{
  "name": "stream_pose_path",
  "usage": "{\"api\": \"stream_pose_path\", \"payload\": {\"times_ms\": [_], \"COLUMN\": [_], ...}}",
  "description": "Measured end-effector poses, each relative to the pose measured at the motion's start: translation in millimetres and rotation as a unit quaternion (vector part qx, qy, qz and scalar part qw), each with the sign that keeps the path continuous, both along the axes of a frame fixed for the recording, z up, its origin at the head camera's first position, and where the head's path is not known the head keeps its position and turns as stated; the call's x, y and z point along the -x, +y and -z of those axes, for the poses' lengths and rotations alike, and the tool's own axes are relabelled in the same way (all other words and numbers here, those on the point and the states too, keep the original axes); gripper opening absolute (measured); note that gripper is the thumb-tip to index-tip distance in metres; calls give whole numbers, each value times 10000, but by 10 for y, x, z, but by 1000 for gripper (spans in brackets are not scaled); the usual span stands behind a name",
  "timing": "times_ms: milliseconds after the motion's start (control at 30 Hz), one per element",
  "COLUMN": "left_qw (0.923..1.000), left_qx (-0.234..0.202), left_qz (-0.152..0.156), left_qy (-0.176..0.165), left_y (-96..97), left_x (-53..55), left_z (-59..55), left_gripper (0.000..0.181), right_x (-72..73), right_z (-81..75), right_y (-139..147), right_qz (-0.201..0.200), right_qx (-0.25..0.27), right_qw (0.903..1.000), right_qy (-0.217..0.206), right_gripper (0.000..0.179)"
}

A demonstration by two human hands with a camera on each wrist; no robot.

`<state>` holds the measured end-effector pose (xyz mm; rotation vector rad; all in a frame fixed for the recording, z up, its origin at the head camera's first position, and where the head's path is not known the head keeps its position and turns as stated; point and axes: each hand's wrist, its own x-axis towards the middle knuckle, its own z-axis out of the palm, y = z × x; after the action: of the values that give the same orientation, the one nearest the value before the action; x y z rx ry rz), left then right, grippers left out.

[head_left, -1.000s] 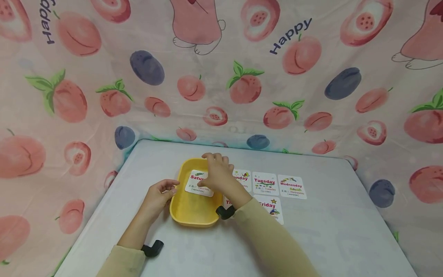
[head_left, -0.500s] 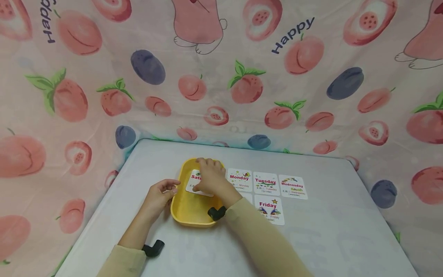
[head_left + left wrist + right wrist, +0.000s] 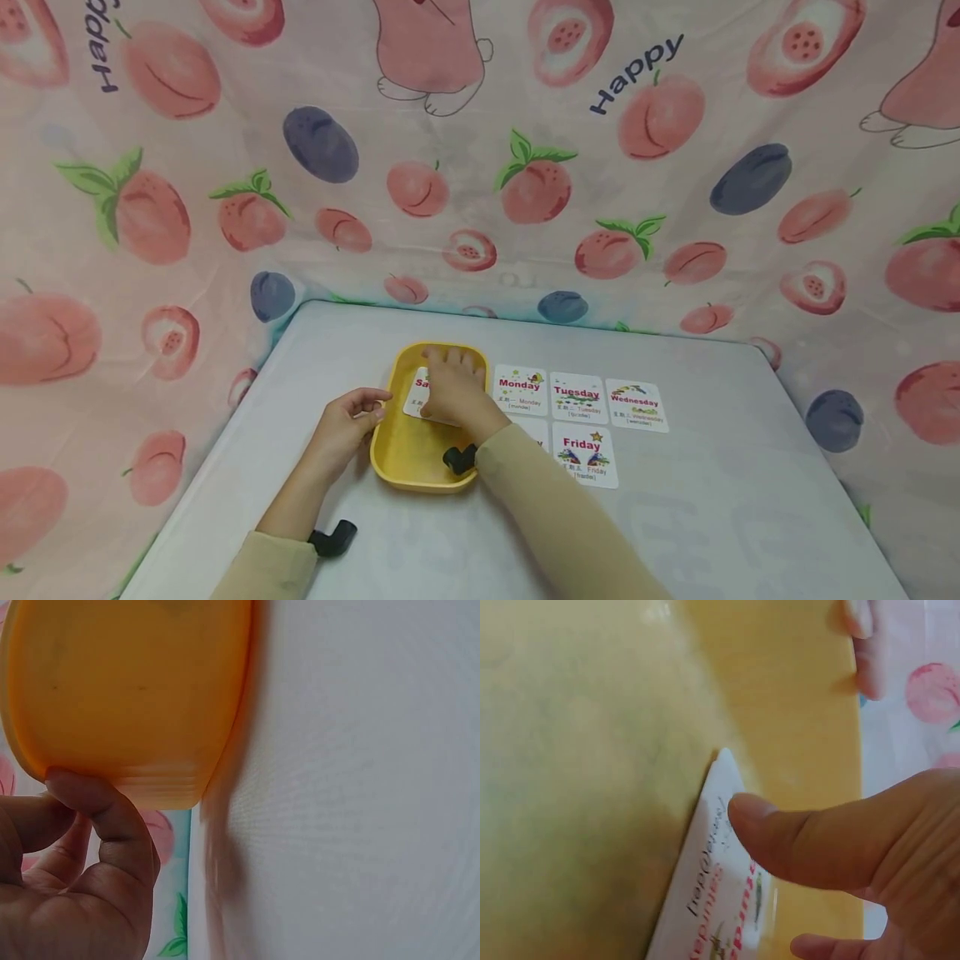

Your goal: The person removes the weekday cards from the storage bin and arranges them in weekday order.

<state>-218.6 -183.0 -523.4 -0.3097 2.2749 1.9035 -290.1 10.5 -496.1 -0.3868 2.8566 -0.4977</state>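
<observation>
A shallow yellow tray (image 3: 420, 454) lies on the white table. My left hand (image 3: 345, 429) is at its left rim; in the left wrist view, thumb and finger pinch the tray edge (image 3: 127, 697). Inside the tray is a white card (image 3: 417, 403) reading "Saturday". My right hand (image 3: 457, 387) reaches over the tray and covers the card's right part. In the right wrist view, the right thumb (image 3: 795, 836) touches the printed face of the Saturday card (image 3: 712, 862). The other right fingers spread toward the tray's far side, apart from the thumb. Anything under the palm is hidden.
Right of the tray, a Monday card (image 3: 520, 390), a Tuesday card (image 3: 577, 398) and a Wednesday card (image 3: 637, 406) form a row. A Friday card (image 3: 585, 454) lies below, beside a partly covered card (image 3: 536, 431). A fruit-patterned cloth (image 3: 480, 167) hangs behind the table.
My right hand has moved left and slightly down, further over the Saturday card, uncovering the Monday card. My left hand stays at the tray's rim.
</observation>
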Motion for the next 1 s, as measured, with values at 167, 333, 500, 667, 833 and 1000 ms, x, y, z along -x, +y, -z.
{"api": "stream_pose_path", "payload": {"times_ms": [167, 333, 500, 667, 833, 1000], "left_qw": [10000, 10000, 10000, 10000, 10000, 10000], "left_qx": [-97, -58, -55, -6, 15, 37], "left_qz": [-13, -29, -50, -53, -80, -78], "left_qy": [19, 31, 11, 39, 53, 44], "left_y": [17, 20, 11, 10, 16, 21], "left_x": [-14, -19, -9, -11, -15, -12], "left_z": [-18, -32, -19, -14, -20, -19], "left_gripper": [30, 30, 30, 30, 30, 29], "right_x": [0, -5, 3, 25, 35, 21], "right_z": [59, 65, 69, 94, 110, 86], "right_y": [-11, -19, -17, -7, -21, -31], "right_qz": [35, 57, 13, -31, -26, 23], "right_qx": [-150, -172, -267, -324, -402, -495], "right_qw": [9999, 9998, 9996, 9995, 9992, 9987], "right_qy": [33, -6, -2, -12, 8, 106], "right_gripper": [96, 93, 94, 97, 100, 93]}}
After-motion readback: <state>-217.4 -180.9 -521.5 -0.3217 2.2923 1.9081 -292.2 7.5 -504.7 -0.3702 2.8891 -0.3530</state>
